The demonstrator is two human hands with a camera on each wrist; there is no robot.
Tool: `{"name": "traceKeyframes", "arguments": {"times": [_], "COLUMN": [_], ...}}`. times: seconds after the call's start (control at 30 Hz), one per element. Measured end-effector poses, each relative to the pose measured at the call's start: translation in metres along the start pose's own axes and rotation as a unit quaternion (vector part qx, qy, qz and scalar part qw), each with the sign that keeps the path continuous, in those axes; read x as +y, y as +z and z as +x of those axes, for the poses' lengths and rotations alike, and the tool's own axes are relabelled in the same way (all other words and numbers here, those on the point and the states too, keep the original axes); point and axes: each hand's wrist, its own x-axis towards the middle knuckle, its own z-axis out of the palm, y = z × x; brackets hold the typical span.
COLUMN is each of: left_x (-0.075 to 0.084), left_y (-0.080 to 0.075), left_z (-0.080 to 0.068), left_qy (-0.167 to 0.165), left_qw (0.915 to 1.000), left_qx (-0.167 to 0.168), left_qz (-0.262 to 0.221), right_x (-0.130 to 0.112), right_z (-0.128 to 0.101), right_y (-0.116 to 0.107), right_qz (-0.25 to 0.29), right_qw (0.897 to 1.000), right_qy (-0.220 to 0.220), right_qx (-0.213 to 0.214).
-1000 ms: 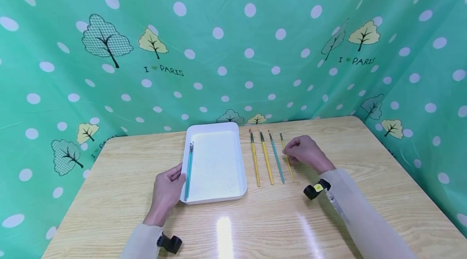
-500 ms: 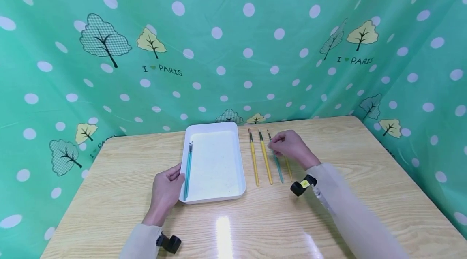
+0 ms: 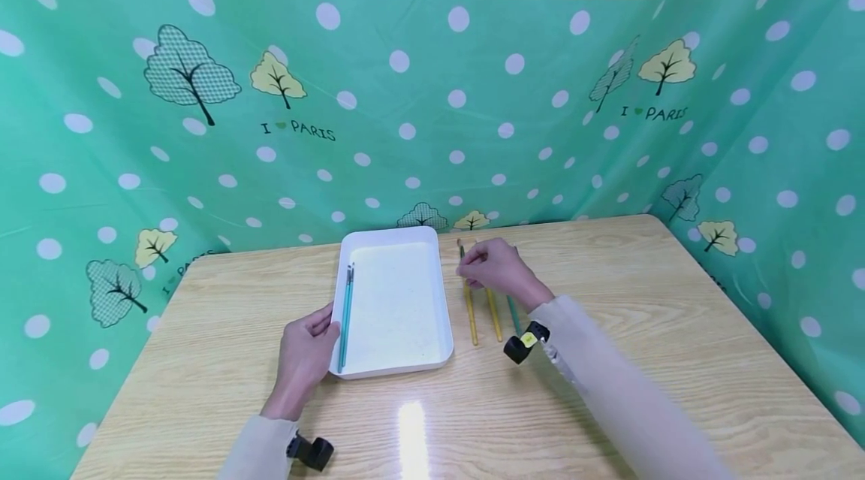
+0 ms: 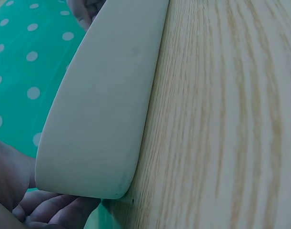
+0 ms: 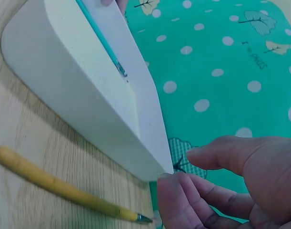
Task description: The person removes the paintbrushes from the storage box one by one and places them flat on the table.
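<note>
A shallow white tray (image 3: 399, 307) sits on the table. My left hand (image 3: 307, 352) grips its near-left edge, thumb at the rim and fingers at the outer wall. Inside, along the left wall, lie two teal paintbrushes (image 3: 346, 318). Right of the tray, a row of paintbrushes lies on the wood: a yellow paintbrush (image 3: 471, 318), a second yellow paintbrush (image 3: 495, 318) and a teal paintbrush (image 3: 513, 315). My right hand (image 3: 496, 266) is above the upper part of this row, partly covering it. In the right wrist view its thumb and fingertips stand apart, holding nothing.
A green dotted curtain (image 3: 378, 134) hangs behind and along the right of the wooden table (image 3: 642, 292). The right sleeve (image 3: 608, 382) crosses the table's right half; the thin yellow paintbrush seen earlier at the row's right end is out of sight now.
My right hand has moved left along the row, from the rightmost yellow paintbrush to above the leftmost one. The left hand keeps its grip on the tray.
</note>
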Motion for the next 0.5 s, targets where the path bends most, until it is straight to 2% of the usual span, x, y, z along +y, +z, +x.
{"name": "traceKeyframes", "arguments": {"times": [0.27,0.5], "left_x": [-0.001,-0.002], "left_y": [0.000,0.001], "left_z": [-0.001,0.000], "left_qy": [0.012,0.011], "left_qw": [0.9999,0.9999], "left_qx": [0.002,0.000], "left_qz": [-0.009,-0.012], "right_x": [-0.018,-0.028], "right_z": [0.003,0.008], "right_y": [0.023,0.042], "right_qz": [0.010,0.023], "right_qw": [1.000,0.999], "right_qy": [-0.022,-0.018], "right_qx": [-0.009,-0.036]}}
